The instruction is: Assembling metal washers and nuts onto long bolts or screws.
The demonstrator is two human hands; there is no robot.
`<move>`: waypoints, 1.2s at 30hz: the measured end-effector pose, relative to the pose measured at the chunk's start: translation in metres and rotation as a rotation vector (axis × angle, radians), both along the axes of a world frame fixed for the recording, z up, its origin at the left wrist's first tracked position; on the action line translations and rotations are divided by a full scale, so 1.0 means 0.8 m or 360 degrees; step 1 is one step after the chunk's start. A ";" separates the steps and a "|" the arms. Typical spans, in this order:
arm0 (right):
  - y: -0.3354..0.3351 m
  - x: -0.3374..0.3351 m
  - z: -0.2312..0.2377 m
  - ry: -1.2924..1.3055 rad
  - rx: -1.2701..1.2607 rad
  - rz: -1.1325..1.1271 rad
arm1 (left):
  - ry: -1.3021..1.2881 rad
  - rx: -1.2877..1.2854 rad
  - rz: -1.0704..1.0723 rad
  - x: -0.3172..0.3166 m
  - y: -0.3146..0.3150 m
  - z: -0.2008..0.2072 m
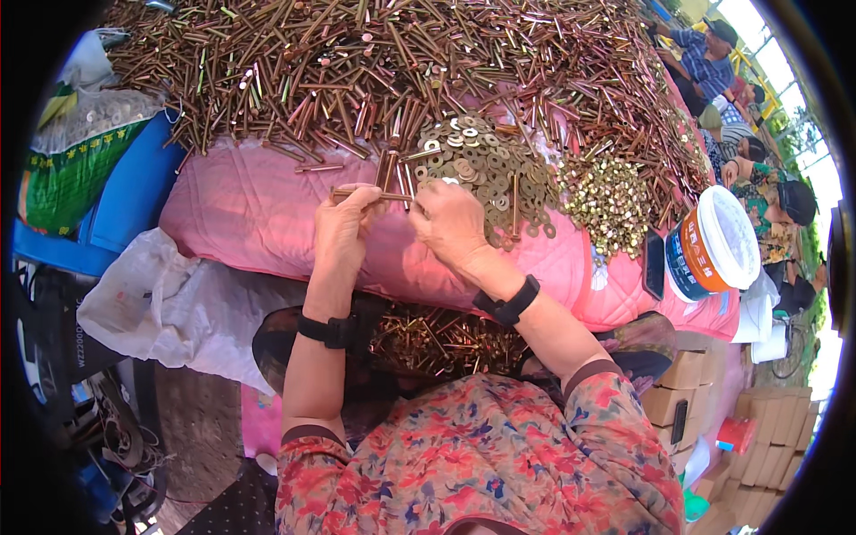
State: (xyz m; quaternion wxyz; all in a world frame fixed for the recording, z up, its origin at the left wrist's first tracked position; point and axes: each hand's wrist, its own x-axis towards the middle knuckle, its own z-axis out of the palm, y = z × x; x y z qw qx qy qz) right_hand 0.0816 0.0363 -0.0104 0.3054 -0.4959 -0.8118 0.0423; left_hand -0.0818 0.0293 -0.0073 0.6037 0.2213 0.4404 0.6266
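My left hand (341, 227) pinches a long bronze-coloured bolt (392, 196) between thumb and fingertips, holding it level above the pink quilted cloth (259, 209). At the bolt's right end my right hand (452, 223) has its fingers closed; what they grip, if anything, is hidden. A heap of flat metal washers (522, 178) lies just beyond the right hand, and a pile of small golden nuts (611, 201) sits right of it. Several loose bolts (385, 168) lie right behind the held one, in front of a broad pile of bolts (303, 76).
A white-topped bucket (691, 254) stands at the right edge beside a dark phone (654, 266). More bolts (437, 343) lie between my knees. To the left are a green bag (85, 169), a blue container (134, 192) and a white sack (169, 299). Other people (704, 62) sit at far right, near cardboard boxes (767, 437).
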 end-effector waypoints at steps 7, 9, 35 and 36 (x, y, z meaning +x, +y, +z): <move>-0.009 0.011 0.013 0.1521 -0.0757 -0.0040 | -0.0243 0.0066 -0.0016 0.029 -0.012 0.008; -0.006 0.011 0.010 0.1614 -0.0734 -0.0062 | -0.0272 0.0110 -0.0002 0.039 -0.010 0.009; 0.010 0.136 -0.003 0.0432 -0.0525 -0.0776 | -0.0397 -0.0088 -0.0185 0.073 -0.009 -0.001; 0.012 0.132 0.002 0.0599 -0.0585 -0.0745 | -0.0378 -0.0132 -0.0161 0.075 -0.008 -0.001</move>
